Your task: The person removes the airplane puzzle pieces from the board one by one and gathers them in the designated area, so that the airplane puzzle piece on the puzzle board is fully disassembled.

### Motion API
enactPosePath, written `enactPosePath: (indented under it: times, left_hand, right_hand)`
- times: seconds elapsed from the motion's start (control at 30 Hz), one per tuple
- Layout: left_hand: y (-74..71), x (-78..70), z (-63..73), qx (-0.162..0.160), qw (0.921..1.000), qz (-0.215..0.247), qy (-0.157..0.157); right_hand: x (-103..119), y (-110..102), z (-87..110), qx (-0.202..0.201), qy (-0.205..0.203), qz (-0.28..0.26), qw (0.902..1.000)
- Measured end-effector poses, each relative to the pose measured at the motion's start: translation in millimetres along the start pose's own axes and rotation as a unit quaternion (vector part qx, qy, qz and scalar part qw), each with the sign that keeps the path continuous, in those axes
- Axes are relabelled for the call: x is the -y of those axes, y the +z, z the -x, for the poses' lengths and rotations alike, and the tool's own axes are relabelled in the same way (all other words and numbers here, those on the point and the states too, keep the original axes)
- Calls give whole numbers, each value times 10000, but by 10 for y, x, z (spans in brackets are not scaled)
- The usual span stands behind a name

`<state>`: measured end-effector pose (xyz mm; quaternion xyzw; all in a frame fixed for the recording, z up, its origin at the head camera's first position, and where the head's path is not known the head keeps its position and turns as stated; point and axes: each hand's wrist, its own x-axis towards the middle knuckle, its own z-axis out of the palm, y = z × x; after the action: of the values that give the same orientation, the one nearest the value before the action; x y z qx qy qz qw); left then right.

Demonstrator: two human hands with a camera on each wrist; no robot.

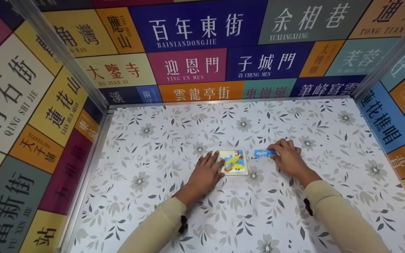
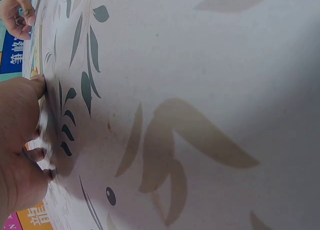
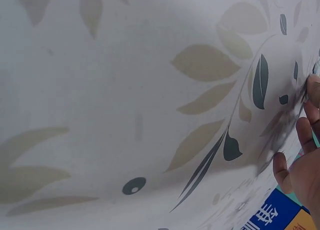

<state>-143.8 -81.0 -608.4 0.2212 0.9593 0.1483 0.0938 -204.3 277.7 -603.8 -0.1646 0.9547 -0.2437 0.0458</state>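
Observation:
A small jigsaw puzzle board (image 1: 235,162) with a yellow airplane picture and a pale frame lies flat mid-table. My left hand (image 1: 205,173) rests over its left edge, fingers extended. Right of the board, apart from it, are blue puzzle pieces (image 1: 259,153) on the table. With curled fingers and thumb, my right hand (image 1: 288,158) pinches the right end of the blue pieces. In the left wrist view the left hand (image 2: 20,145) sits at the frame's edge, the board mostly behind it. Only part of the right hand (image 3: 302,165) shows in the right wrist view, its fingertips partly cut off.
The table (image 1: 174,140) has a white cover with grey flowers and leaves. Upright panels with coloured blocks of Chinese place names (image 1: 192,66) enclose it at the back, left and right. Metal rails (image 1: 86,84) run along the corners.

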Motion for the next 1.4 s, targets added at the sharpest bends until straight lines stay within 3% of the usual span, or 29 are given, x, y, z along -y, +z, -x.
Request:
enactPosePath:
  times: [0.4, 0.8, 1.0, 1.2, 1.4]
  left_hand:
    - [14, 18, -13, -110, 9999, -29, 81]
    - [9, 2, -9, 13, 10000, -61, 2]
    - [20, -3, -3, 74, 10000, -33, -29]
    - [15, -1, 2, -59, 9999, -140, 72]
    - [11, 0, 3, -49, 9999, -79, 76]
  right_hand:
    - [5, -20, -1, 21, -31, 47, 10000]
    - [24, -18, -4, 12, 46, -93, 9999]
    - [124, 41, -62, -66, 56, 55, 9999]
    - [291, 109, -156, -209, 17, 17, 9998]
    - [475, 182, -250, -110, 37, -32, 9999]
